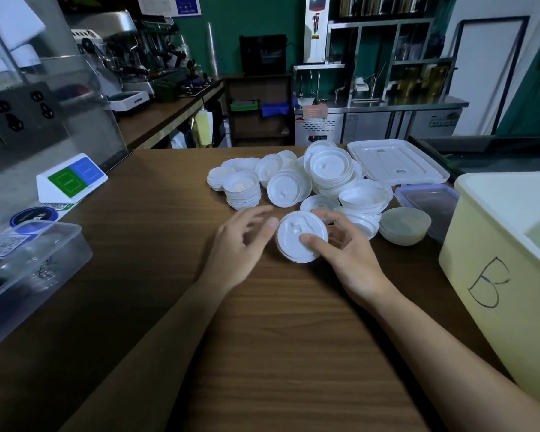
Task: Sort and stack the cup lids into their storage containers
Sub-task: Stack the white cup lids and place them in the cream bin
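A short stack of white cup lids [296, 241] is held just above the wooden table [278, 353], with my right hand [346, 254] shut on it, thumb on top and fingers around the far rim. My left hand [240, 244] hovers beside the stack's left edge, fingers spread, thumb tip close to the rim. Behind them lies a heap of white lids [296, 179], some in short stacks, some loose. A pale yellow bin [493, 263] marked "B" stands at the right. A clear plastic container [28, 275] sits at the left edge.
A white rectangular bin lid [396, 160] lies at the back right. A small clear container [430, 204] and a translucent bowl [402, 226] sit between the heap and the yellow bin. A white sign with green and blue squares [70, 179] stands at the left.
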